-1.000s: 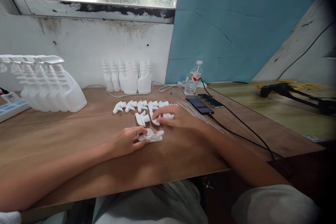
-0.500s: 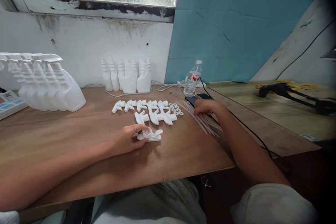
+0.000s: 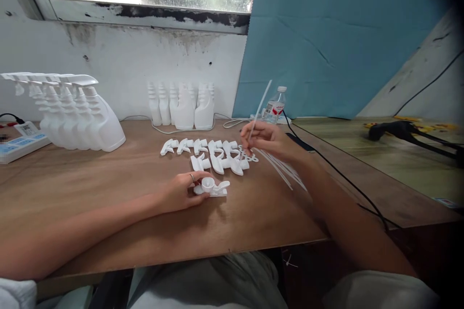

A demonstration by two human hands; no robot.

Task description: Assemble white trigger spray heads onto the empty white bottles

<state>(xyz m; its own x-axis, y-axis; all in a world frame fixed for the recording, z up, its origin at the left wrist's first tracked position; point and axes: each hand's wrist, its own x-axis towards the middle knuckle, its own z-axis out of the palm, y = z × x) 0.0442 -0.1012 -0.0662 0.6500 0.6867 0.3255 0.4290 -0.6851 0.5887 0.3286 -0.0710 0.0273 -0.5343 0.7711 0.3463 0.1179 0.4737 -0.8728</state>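
Observation:
My left hand [image 3: 186, 192] is closed on a white spray head [image 3: 213, 187], which lies on its side near the table's front with its round collar facing up. My right hand [image 3: 263, 139], raised above the table, pinches a thin white tube [image 3: 261, 101] that points upward. Below and to the right of it lie several more tubes [image 3: 281, 169]. Several white spray heads [image 3: 219, 163] are laid out in two rows beyond my left hand. Small white rings [image 3: 252, 158] lie at the right end of those rows, partly hidden by my right hand.
White bottles [image 3: 184, 108] stand by the wall, and assembled spray bottles [image 3: 105, 123] at the left beside a power strip [image 3: 23, 147]. A water bottle [image 3: 277, 104], a phone [image 3: 300, 142] and a black cable [image 3: 337, 181] are at the right.
My right hand has lifted from the tubes and moved left with one tube in its fingers. My left hand stays on the spray head, its fingers shifted off the collar's top.

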